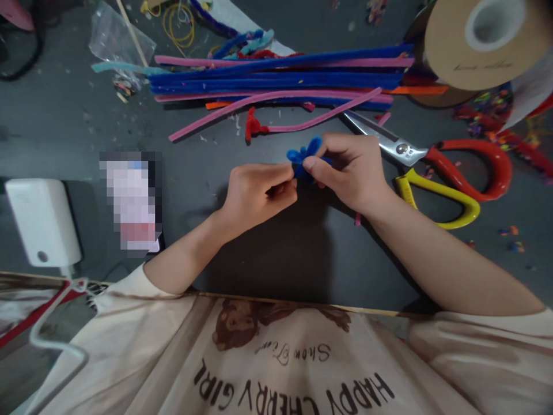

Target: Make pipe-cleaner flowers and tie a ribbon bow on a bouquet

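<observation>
Above the table, a blue fuzzy pipe cleaner (302, 154) is bent into several small loops, like a flower or bow. My right hand (356, 170) pinches it between thumb and fingers, which hide part of it. From the other side, my left hand (261, 190) is closed, its fingertips pressed together at the lower left edge of the blue loops. Just beyond my hands lies a pink pipe cleaner (302, 125) with a red twisted piece (254, 125) at its left end.
Blue pipe cleaners (276, 80) and pink ones lie in a bundle at the back. Scissors (404, 151) with red and yellow handles rest right of my right hand. A ribbon spool (453, 46) stands back right. A blurred phone (132, 202) and a white power bank (42, 222) lie left.
</observation>
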